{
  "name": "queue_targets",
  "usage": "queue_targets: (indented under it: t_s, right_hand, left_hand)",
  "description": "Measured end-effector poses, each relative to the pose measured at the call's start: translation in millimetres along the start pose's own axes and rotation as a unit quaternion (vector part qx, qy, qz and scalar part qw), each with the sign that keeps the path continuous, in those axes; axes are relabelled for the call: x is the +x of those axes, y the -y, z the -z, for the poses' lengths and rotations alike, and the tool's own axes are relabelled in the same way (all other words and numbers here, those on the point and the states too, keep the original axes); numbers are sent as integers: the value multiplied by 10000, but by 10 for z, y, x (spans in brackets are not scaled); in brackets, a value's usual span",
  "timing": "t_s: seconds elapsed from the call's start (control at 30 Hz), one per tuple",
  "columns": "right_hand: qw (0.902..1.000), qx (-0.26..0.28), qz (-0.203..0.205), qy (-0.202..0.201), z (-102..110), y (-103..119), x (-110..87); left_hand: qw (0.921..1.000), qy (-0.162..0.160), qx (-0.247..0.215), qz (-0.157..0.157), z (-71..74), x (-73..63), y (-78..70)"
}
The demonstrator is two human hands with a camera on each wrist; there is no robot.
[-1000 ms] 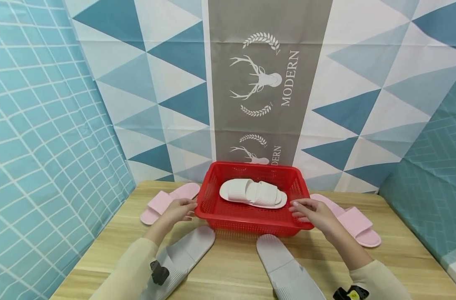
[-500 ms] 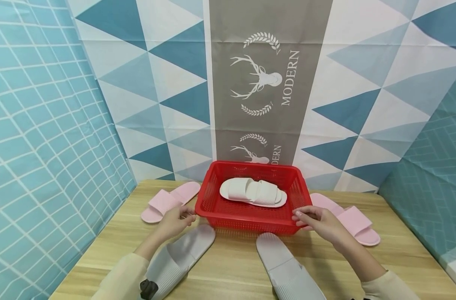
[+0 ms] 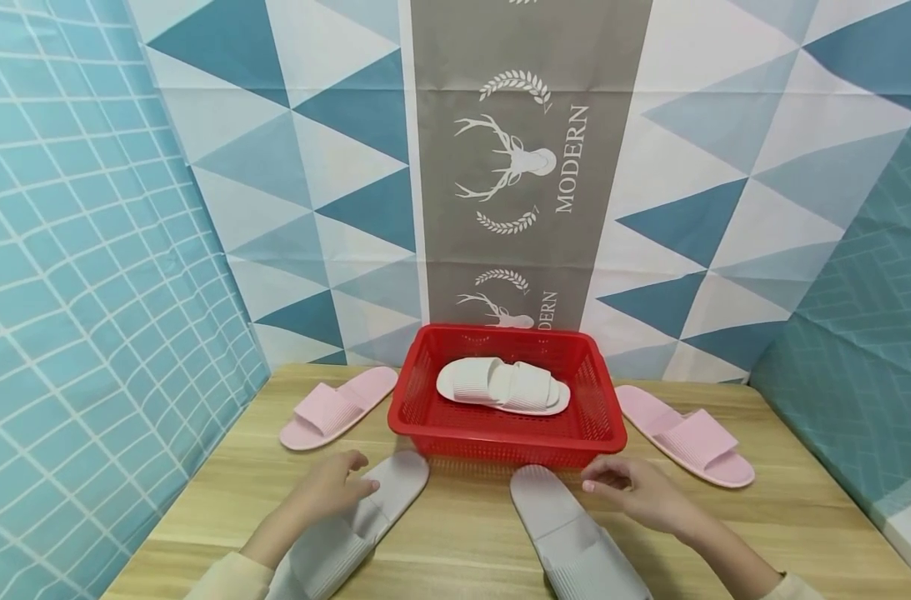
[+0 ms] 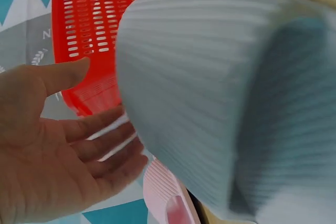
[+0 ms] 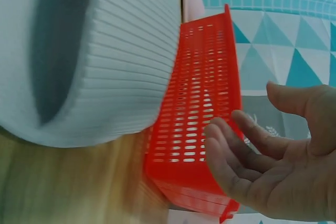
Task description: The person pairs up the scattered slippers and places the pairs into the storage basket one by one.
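Note:
My left hand (image 3: pixel 331 487) hovers over the left grey slipper (image 3: pixel 402 483), its fingers loose and holding nothing. In the left wrist view that slipper's ribbed strap (image 4: pixel 178 87) looms large beside the fingers. My right hand (image 3: pixel 638 492) is just right of the right grey slipper (image 3: pixel 553 508), fingers loosely bent around nothing. Beyond both hands sits a red perforated basket (image 3: pixel 500 437) with a pair of white slippers (image 3: pixel 511 385) lying in it, one overlapping the other. The right wrist view shows the basket's side (image 5: pixel 194 98) past the fingertips.
A pink slipper (image 3: pixel 323 408) lies left of the basket and another pink slipper (image 3: pixel 698 437) lies to its right. Everything rests on a wooden table (image 3: pixel 455 550). A patterned cloth backdrop (image 3: pixel 365 167) stands right behind the basket, with blue tiled cloth (image 3: pixel 102 292) along the left.
Both hands have come away from the basket's side rims and drawn back toward the person, over and beside the grey slippers. The basket and slippers stay in place; the view shifts slightly.

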State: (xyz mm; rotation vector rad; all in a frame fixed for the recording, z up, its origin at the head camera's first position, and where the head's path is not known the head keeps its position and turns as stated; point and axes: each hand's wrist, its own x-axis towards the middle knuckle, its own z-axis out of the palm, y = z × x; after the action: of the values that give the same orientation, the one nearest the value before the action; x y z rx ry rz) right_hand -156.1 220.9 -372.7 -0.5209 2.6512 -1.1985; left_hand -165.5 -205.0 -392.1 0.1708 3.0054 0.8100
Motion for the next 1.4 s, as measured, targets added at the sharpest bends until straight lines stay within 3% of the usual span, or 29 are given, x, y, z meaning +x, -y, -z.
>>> queue_targets:
  t_s: [0.27, 0.57, 0.63, 0.8, 1.03, 1.17, 1.4]
  right_hand:
    - [9990, -156, 416, -46, -149, -199, -72]
    - [9974, -461, 549, -53, -283, -315, -136]
    - [9977, -512, 433, -56, -303, -305, -140]
    - [9974, -599, -381, -133, -368, -242, -155]
    - [9884, -838, -1188, -445, -474, -153, -191]
    - [9813, -1014, -1588, -382, -529, -104, -200]
    - [9793, -1199, -1623, 137, -654, -59, -234]
  left_hand:
    - [9995, -222, 211, 77, -74, -233, 144]
    - [9990, -203, 50, 384, -98, -350, 203]
    - [9991, -200, 20, 371, -98, -364, 196]
    - [9993, -155, 7, 347, -108, -405, 190]
    - [9988, 4, 60, 493, -107, -495, 222]
    - [9994, -31, 158, 298, -103, -531, 244]
    - [9998, 113, 179, 47, -100, -565, 282]
